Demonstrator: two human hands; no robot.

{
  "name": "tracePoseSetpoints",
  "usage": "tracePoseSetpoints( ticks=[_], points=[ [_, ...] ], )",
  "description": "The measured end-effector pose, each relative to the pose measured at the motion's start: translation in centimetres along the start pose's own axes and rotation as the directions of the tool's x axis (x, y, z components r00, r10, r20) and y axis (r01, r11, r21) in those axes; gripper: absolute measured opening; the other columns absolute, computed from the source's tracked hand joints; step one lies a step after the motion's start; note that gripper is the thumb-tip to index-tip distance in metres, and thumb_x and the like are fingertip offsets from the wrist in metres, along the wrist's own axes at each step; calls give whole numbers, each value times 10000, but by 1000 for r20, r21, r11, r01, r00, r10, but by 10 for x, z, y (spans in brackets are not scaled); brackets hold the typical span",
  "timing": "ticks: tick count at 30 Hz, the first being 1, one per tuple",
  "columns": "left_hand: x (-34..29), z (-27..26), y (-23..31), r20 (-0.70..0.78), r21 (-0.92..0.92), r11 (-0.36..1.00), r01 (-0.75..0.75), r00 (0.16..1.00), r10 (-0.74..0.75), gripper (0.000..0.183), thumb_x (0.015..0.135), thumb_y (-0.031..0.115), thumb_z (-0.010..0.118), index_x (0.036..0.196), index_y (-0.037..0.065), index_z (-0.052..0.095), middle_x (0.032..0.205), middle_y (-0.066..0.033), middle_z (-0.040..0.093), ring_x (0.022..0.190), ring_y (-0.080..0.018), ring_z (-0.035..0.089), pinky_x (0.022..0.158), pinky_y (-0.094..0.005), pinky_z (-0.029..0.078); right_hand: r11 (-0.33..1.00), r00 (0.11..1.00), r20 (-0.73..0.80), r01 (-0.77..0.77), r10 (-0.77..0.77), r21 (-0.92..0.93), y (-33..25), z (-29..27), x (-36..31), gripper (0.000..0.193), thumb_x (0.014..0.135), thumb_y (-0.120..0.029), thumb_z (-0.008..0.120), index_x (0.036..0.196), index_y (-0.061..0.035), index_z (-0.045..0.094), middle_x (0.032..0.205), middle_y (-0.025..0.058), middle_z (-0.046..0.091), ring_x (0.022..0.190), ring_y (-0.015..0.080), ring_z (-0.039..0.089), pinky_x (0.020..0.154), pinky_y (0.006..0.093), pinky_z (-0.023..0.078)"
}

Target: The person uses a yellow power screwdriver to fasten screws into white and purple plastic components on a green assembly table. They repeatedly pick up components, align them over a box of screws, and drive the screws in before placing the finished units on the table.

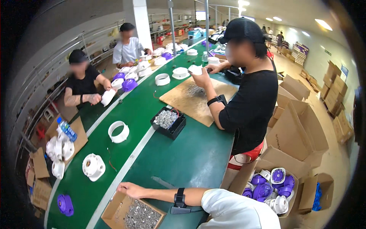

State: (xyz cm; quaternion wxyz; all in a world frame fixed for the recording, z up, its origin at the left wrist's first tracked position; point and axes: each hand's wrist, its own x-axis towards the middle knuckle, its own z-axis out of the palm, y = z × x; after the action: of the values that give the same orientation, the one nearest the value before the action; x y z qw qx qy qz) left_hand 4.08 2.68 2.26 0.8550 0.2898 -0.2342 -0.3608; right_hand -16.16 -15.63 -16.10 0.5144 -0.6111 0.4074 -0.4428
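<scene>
My right arm, in a white sleeve with a black wrist strap, comes in from the lower right. At the box's far edge, my right hand point(130, 189) is closed, its fingers curled over the cardboard rim. That shallow cardboard box point(110, 217) holds a heap of small metal parts, likely screws, and stands tilted at the near end of the green table point(171, 160). My left hand is out of view. On the green belt beyond the box are a white round housing point(93, 167), a white ring point(118, 132) and a purple housing point(65, 205).
A black bin point(173, 131) of small metal parts stands by a brown board point(190, 91). A co-worker point(249, 84) in black works there on a white part; two others sit across the belt. Right of the table, a carton point(263, 166) holds purple and white housings.
</scene>
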Motion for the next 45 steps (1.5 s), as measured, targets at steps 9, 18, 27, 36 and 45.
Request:
tracePoseSetpoints(
  ticks=[9, 18, 27, 36, 45],
  points=[
    [-9, -57, -34, -226, -180, 981, 74, 967, -115, 229, 699, 199, 736, 817, 122, 556, 766, -39, 562, 735, -207, 541, 661, -341, 450, 998, 1000, 26, 4, -6, 66, -19, -1, -7, 277, 954, -299, 450, 960, -39, 545, 764, 15, 520, 755, 119, 479, 675, 299, 420],
    [-13, -86, -52, -193, -43, 988, 149, 969, -155, 442, 775, 428, 658, 958, 36, 567, 888, -112, 629, 821, -243, 586, 778, -366, 445, 998, 1000, 24, 17, -18, 52, -16, -1, -4, 330, 956, -333, 437, 948, -24, 553, 806, 37, 546, 800, 131, 485, 732, 312, 421],
    [-19, -80, -57, -288, -59, 987, 150, 944, -161, 398, 776, 448, 677, 943, 98, 586, 898, -32, 603, 811, -191, 558, 752, -352, 446, 999, 999, 47, -3, 1, 35, -15, 0, -4, 340, 965, -344, 430, 953, -24, 544, 807, 33, 530, 810, 129, 479, 742, 305, 414],
    [-14, -95, -67, -347, -27, 978, 207, 916, -203, 392, 795, 418, 676, 998, 92, 598, 949, -58, 590, 885, -213, 539, 825, -374, 429, 999, 998, 63, -3, -1, 54, -9, 1, -2, 351, 973, -346, 411, 997, -21, 543, 924, 64, 580, 907, 146, 506, 821, 308, 416],
    [-20, -73, -65, -266, -138, 961, 238, 926, -268, 535, 795, 449, 667, 1168, 82, 558, 1199, -64, 513, 1145, -222, 411, 1006, -370, 280, 994, 995, 79, -74, 68, 80, -22, -1, -6, 323, 972, -314, 412, 1017, -25, 548, 940, 62, 584, 918, 142, 509, 826, 296, 415]
  ],
)
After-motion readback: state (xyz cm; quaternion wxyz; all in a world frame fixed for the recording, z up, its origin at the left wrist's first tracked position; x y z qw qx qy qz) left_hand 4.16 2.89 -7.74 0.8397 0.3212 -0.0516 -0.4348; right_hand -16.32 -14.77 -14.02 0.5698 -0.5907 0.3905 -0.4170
